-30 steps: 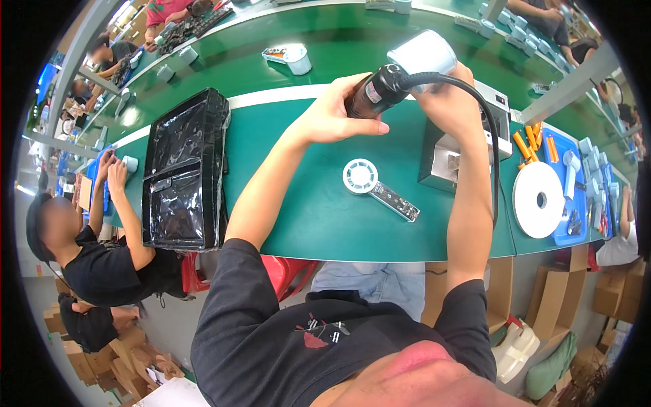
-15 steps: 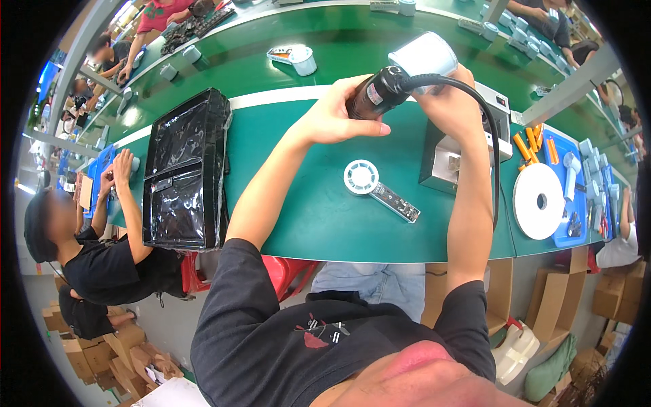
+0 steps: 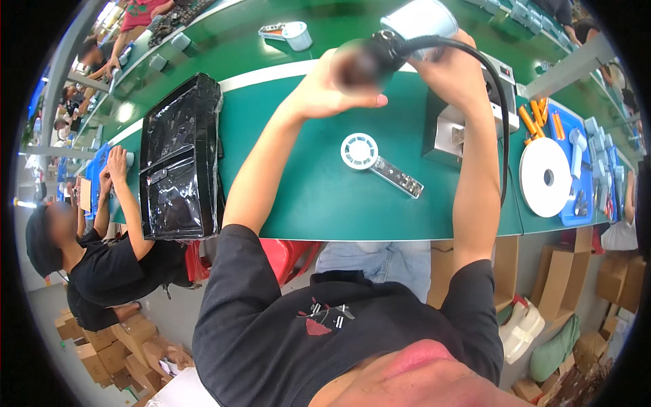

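Note:
Both hands are raised over the green table [image 3: 305, 197]. My left hand [image 3: 325, 88] grips the dark handle [image 3: 359, 64] of a corded tool whose pale grey head [image 3: 420, 17] points away. My right hand [image 3: 451, 68] holds the tool near the head, where a black cable [image 3: 498, 115] loops down past my right forearm. Below the hands, a small white round fan piece with a flat grey handle [image 3: 380, 163] lies on the table, touched by neither hand.
A black glossy tray stack [image 3: 178, 156] sits at the left. A grey metal fixture box [image 3: 454, 132] stands behind my right arm. A white tape roll [image 3: 546, 178] and orange parts [image 3: 539, 115] lie at the right. A person in black [image 3: 102, 264] works at the left.
The tool and both hands have risen slightly and the handle now blurs with motion. The person at the left has shifted their arms on the table.

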A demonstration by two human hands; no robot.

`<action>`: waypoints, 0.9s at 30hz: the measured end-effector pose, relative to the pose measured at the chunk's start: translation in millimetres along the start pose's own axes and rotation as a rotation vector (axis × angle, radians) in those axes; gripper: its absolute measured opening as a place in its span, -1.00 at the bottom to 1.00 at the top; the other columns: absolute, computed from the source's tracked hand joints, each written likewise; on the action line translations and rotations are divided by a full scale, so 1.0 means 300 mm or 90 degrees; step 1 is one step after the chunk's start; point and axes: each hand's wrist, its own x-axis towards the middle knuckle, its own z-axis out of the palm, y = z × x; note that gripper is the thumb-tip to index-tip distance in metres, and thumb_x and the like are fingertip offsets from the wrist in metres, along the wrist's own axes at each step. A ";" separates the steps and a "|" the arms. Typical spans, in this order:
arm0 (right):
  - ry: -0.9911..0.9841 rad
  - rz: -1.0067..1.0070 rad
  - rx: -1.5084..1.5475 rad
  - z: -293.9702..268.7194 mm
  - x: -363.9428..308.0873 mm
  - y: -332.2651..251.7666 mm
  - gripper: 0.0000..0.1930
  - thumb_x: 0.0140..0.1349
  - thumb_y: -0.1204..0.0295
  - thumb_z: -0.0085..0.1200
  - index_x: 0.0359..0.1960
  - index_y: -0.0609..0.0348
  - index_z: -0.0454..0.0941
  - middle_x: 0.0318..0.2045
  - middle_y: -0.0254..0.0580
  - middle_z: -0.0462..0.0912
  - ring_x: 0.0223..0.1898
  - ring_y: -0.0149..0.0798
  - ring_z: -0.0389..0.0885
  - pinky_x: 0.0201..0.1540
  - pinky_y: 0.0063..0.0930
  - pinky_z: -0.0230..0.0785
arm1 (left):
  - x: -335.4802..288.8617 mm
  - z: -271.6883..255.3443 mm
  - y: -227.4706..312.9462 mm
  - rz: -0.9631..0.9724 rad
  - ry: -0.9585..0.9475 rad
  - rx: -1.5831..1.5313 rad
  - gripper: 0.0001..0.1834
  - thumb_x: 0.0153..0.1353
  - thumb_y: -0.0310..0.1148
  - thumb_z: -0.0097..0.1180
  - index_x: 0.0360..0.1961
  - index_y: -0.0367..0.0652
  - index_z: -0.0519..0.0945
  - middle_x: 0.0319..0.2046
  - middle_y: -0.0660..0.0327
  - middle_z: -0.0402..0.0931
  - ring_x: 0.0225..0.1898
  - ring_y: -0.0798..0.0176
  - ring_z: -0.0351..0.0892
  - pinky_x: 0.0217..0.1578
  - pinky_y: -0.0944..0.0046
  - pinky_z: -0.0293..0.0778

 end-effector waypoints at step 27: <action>-0.035 0.062 -0.018 -0.005 -0.005 -0.001 -0.75 0.02 0.45 0.39 -0.23 0.21 0.75 -0.39 -0.16 0.71 -0.42 -0.31 0.58 -0.29 -0.35 0.48 | -0.007 0.007 0.022 -0.002 0.000 0.015 -0.58 0.03 -0.53 0.52 -0.12 -0.19 0.56 -0.38 0.30 0.59 -0.36 0.46 0.54 -0.33 0.37 0.46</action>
